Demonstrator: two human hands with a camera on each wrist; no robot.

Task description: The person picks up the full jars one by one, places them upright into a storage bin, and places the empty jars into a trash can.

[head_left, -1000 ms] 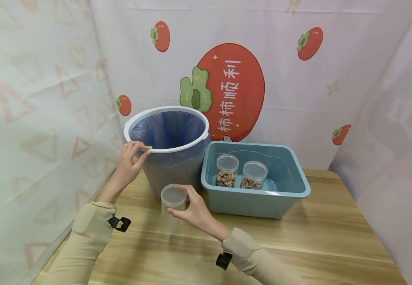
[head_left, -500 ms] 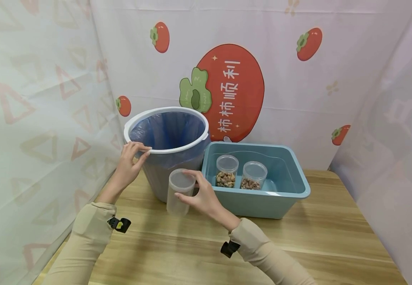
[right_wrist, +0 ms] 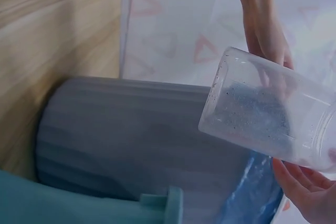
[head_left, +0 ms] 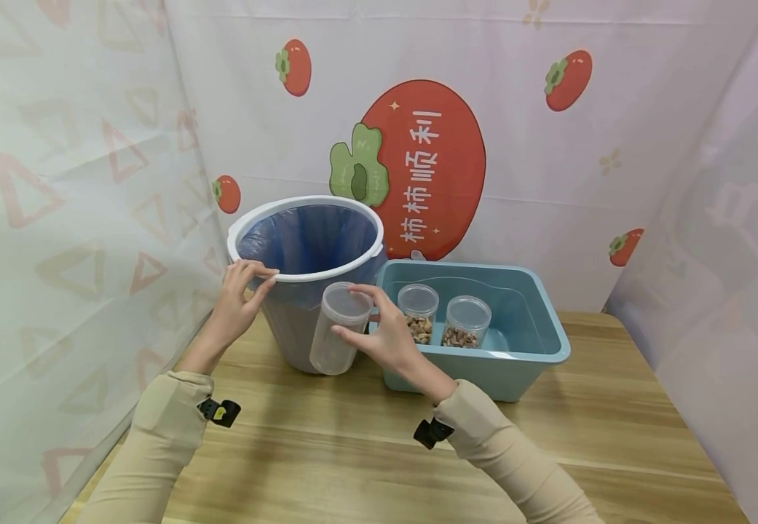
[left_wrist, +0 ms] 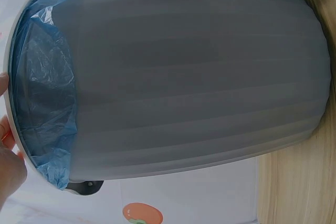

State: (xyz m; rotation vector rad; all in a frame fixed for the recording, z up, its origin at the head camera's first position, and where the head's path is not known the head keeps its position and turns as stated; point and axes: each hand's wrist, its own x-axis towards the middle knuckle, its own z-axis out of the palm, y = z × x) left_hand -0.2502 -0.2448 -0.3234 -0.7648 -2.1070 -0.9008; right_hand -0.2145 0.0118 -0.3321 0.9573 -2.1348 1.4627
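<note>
My right hand [head_left: 388, 335] grips a see-through plastic jar [head_left: 334, 340] near its frosted top, thumb on the near side. The jar is tilted and raised above the table, in front of the trash can. Small dark specks dot the inside of this jar [right_wrist: 251, 109] in the right wrist view; no nuts show in it. At the left, my left hand [head_left: 237, 302] pinches the white rim [head_left: 300, 276] of the grey trash can [head_left: 282, 320], which is lined with a blue bag [left_wrist: 44, 93]. Only part of the left hand [left_wrist: 9, 171] shows in the left wrist view.
Right of the can stands a blue-green plastic bin [head_left: 457, 375]. Inside it are two lidded jars of nuts, a left jar [head_left: 420, 320] and a right jar [head_left: 467, 326]. All stand on a wooden table [head_left: 365, 466], with printed cloth [head_left: 523, 218] behind and at the sides.
My right hand has lifted the jar upward and a little to the right, and the jar has gone from upright to tilted. The left hand has stayed on the rim.
</note>
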